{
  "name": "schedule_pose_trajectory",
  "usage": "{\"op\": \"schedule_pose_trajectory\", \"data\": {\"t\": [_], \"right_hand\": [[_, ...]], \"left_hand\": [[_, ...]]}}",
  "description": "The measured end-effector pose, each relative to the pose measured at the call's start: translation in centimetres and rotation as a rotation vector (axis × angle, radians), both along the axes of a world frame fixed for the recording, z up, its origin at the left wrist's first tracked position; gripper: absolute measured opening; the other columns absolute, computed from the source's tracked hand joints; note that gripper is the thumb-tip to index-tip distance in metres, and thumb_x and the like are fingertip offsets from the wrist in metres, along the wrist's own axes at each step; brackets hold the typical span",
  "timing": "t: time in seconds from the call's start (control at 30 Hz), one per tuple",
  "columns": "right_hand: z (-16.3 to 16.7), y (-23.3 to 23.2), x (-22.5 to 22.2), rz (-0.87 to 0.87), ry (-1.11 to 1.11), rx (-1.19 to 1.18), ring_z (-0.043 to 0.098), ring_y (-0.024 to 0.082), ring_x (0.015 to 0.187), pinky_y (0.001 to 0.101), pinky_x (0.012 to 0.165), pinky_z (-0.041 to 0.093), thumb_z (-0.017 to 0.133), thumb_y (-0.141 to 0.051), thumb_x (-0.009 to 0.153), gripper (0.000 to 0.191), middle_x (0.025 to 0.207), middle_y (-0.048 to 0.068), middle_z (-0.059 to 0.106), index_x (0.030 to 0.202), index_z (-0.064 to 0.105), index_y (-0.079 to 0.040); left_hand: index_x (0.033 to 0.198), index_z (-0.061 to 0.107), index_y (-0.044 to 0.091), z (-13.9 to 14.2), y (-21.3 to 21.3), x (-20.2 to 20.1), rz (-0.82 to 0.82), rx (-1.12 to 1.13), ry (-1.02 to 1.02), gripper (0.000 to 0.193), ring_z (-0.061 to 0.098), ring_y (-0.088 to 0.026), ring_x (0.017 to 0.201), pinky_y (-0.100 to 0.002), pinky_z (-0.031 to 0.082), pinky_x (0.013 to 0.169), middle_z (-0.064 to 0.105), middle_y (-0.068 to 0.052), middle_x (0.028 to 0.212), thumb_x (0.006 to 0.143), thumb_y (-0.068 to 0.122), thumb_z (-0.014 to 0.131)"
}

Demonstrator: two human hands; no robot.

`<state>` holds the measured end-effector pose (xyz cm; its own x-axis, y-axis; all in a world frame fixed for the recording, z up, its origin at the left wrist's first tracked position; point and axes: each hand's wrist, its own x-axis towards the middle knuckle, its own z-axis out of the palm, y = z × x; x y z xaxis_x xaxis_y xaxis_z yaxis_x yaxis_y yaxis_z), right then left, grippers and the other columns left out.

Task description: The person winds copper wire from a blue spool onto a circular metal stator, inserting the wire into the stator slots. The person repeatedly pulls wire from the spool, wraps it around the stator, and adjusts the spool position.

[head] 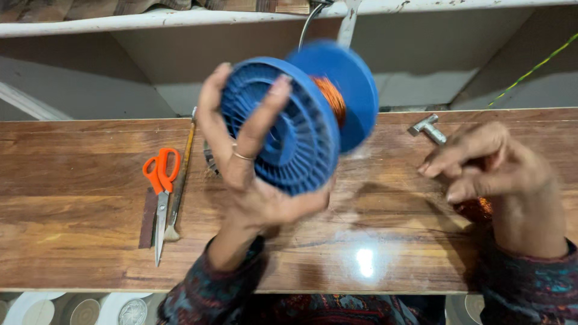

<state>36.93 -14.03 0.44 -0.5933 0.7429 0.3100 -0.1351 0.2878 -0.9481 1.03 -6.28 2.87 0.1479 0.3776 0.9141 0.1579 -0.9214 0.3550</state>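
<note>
1. Blue spool (301, 120), wound with copper wire (331, 96), is held tilted above the bench (78, 241), motion-blurred.
2. Left hand (253, 174) grips the spool's near flange; fingers (262, 114) spread wide across its ribbed face.
3. Right hand (487, 162) hovers low over the bench, fingers pinched narrow; whether they hold anything cannot be told.
4. Orange-handled scissors (161, 192) lie left, beside a thin brush (179, 180).
5. Small metal hammer (428, 128) lies near the right hand.
</note>
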Motion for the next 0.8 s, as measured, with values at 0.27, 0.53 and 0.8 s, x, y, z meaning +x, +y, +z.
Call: {"op": "schedule_pose_trajectory", "data": {"t": [0.27,0.53,0.8], "right_hand": [[-0.6,1.5,-4.9,-0.73,0.023,0.472,0.061,0.009,0.06,0.0216,0.054,0.049,0.074,-0.005,0.098,0.007,0.077,0.01,0.071,0.098,0.074,0.001],[-7.2,3.4,-9.8,-0.544,-0.143,0.131,0.066,0.011,0.059,0.0248,0.049,0.056,0.057,-0.025,0.105,0.035,0.072,0.006,0.073,0.084,0.077,-0.006],[-9.0,1.8,-11.9,-0.578,-0.948,0.545,0.056,0.018,0.048,0.0369,0.046,0.05,0.068,-0.031,0.096,0.035,0.064,0.008,0.063,0.072,0.068,-0.005]], "left_hand": [[0.146,0.055,0.012,4.4,-3.3,-3.8,-0.643,-0.54,0.186,0.103,0.051,-0.033,0.136,-0.043,0.04,0.125,0.047,-0.019,0.146,0.047,0.025,0.082],[0.152,0.041,-0.007,-3.7,-5.5,-3.4,-1.418,-1.503,-0.479,0.099,0.061,-0.037,0.121,-0.048,0.046,0.114,0.06,-0.023,0.132,0.064,0.021,0.078],[0.154,0.04,0.0,-4.7,-6.2,-5.2,-1.158,-1.068,-0.893,0.095,0.056,-0.035,0.128,-0.052,0.045,0.114,0.055,-0.018,0.14,0.073,0.037,0.073]]}}
